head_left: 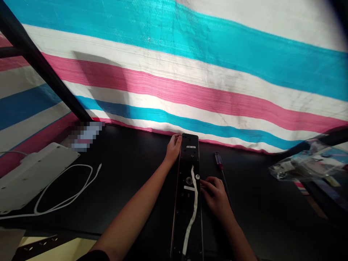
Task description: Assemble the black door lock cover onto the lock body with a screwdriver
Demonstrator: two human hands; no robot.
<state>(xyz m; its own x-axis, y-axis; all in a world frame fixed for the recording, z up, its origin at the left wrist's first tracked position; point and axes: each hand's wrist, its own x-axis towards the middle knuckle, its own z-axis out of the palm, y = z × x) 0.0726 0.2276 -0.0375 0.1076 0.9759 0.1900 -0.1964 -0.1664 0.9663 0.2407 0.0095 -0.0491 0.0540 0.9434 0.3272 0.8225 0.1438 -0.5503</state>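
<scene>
A long, narrow black panel (190,203) with screws and small fittings stretches away from me in the middle of the table. Along its face runs a wrinkled whitish strip (195,206), and a small white label (190,147) is near the far end. My left hand (174,148) grips the panel's left edge at that far end, thumb toward the panel. At the right edge, about halfway along, my right hand (216,195) has its fingers drawn together against the side; anything between the fingertips is too small to make out.
A screwdriver with a purple handle (218,159) lies right of the panel, its shaft passing behind my right hand. To the left are a white flat casing (40,174) and a looped white cable (81,166). A clear plastic bag (304,163) sits right, before a striped tarp (190,83).
</scene>
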